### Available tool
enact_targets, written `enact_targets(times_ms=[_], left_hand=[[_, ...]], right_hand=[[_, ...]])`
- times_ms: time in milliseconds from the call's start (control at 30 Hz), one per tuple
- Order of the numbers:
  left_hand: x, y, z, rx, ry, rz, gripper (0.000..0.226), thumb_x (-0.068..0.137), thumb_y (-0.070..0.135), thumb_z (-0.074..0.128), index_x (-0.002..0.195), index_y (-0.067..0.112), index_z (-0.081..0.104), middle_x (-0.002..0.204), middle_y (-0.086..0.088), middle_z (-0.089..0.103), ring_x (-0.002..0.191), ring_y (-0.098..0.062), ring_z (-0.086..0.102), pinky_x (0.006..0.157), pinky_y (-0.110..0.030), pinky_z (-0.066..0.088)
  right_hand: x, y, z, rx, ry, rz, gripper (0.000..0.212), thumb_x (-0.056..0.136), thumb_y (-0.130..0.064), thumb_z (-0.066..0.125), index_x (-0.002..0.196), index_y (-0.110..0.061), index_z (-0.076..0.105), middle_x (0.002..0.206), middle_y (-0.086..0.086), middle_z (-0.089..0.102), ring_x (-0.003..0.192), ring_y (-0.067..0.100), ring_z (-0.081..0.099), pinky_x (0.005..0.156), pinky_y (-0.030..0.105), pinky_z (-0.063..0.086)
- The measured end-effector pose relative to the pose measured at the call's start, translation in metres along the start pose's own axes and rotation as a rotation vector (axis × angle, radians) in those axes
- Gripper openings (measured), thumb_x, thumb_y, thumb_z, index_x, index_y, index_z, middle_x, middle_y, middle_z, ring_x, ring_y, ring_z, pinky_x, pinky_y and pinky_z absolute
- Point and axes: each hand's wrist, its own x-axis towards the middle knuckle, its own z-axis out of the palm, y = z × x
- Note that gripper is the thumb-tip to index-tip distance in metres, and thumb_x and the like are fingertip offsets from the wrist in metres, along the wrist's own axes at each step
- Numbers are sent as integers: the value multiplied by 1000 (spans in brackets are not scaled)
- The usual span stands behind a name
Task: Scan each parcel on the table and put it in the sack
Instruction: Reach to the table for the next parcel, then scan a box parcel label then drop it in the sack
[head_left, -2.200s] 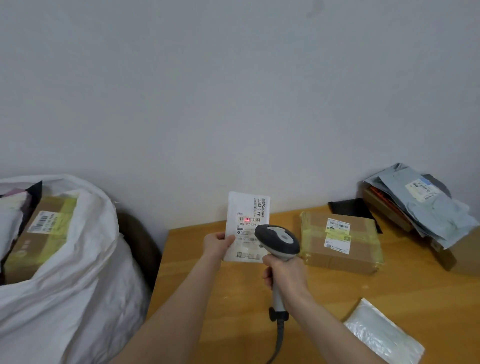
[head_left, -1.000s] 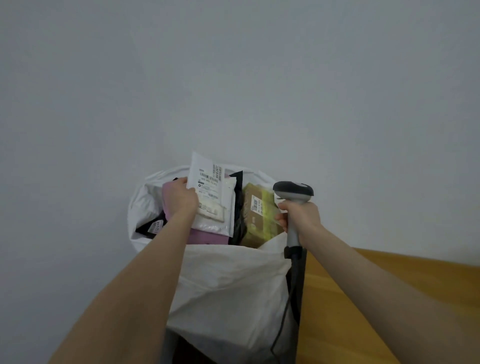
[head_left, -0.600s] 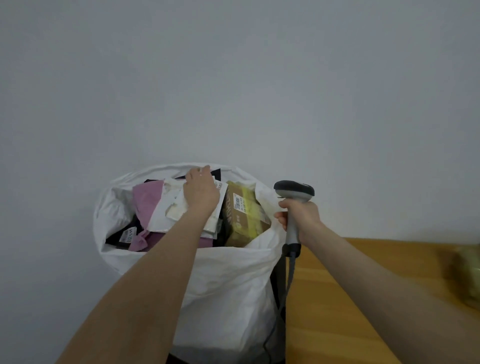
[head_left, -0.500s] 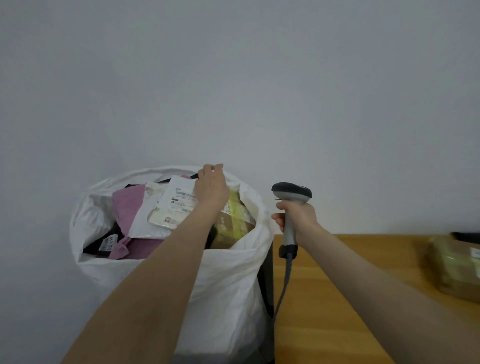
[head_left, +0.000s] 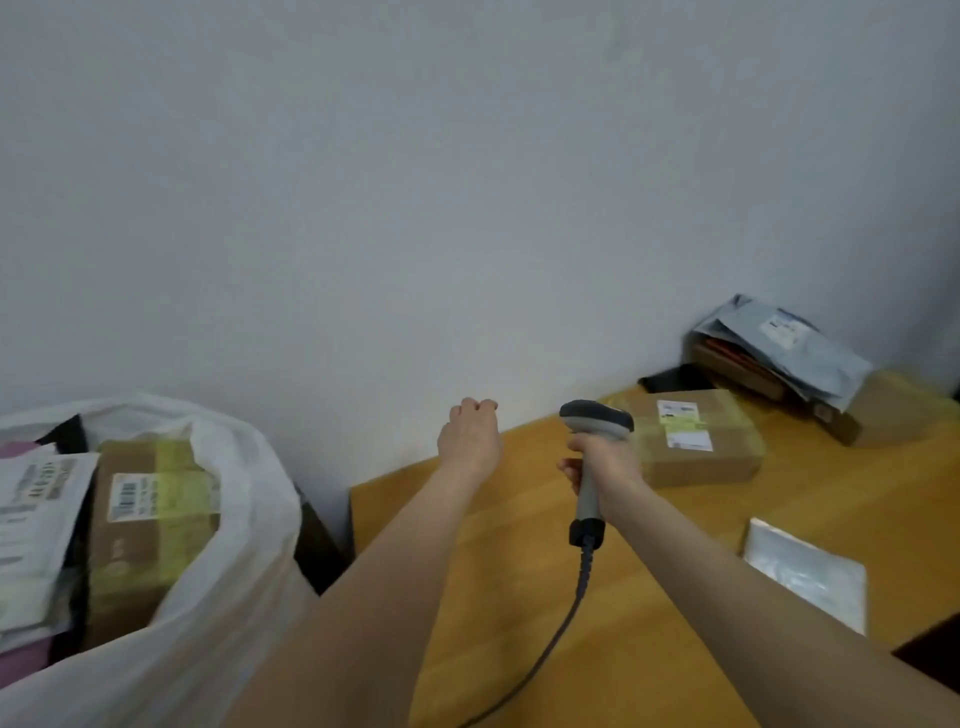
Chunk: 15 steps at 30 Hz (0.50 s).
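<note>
My left hand (head_left: 469, 436) hovers empty over the table's left end, fingers loosely curled. My right hand (head_left: 605, 460) grips the grey barcode scanner (head_left: 592, 457) by its handle, upright, its cable trailing toward me. Just right of the scanner a taped cardboard box (head_left: 696, 441) with labels lies on the wooden table (head_left: 519, 545). A clear plastic mailer (head_left: 808, 574) lies at the near right. The white sack (head_left: 223, 571) stands at the left, holding a taped box (head_left: 150, 519) and the white labelled mailer (head_left: 36, 509).
At the far right corner a pile of parcels sits against the wall: a grey mailer (head_left: 779, 343) on top, a brown box (head_left: 883, 415) beside it and a flat black item (head_left: 675, 376) in front. The wall runs close behind the table.
My left hand let go of the white mailer in the sack and has swung back over the table, empty. My view has turned right from the sack to the table. The scanner stays gripped.
</note>
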Motion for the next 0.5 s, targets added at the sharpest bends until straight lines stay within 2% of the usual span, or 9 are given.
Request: enact_targets(times_ms=[167,267,400,500], left_hand=[[50,88,65,-46,-124,58,49,95,15,49,142,15,38,139,-9,40,130,-25,39,100,-38,41],[84,139,108,-69,-199,32,49,94,22,53,141,15,40,140,-9,41,132,-25,39,106,-38,38],[123,187,165,-153,-310,-66,50,92,27,56,138,13,41,137,-11,44,129,-28,42,104,-38,38],[149,206,200,-292,-332,-200,53,91,25,58,138,11,39,135,-13,44,127,-29,44,103,-39,40]], right_hand=[[79,-11,-83,20,136,52,9,88,-11,64,87,-4,60,62,12,67,47,18,55,53,30,47],[130,-20,-129,32,188,115,10,88,-9,64,88,0,59,59,13,66,45,19,54,49,28,46],[194,-27,-184,-22,256,162,10,86,-10,66,81,-1,63,57,9,67,45,16,56,46,27,46],[239,-33,-215,-95,326,136,11,83,-9,67,75,-2,63,60,9,63,53,19,57,54,30,49]])
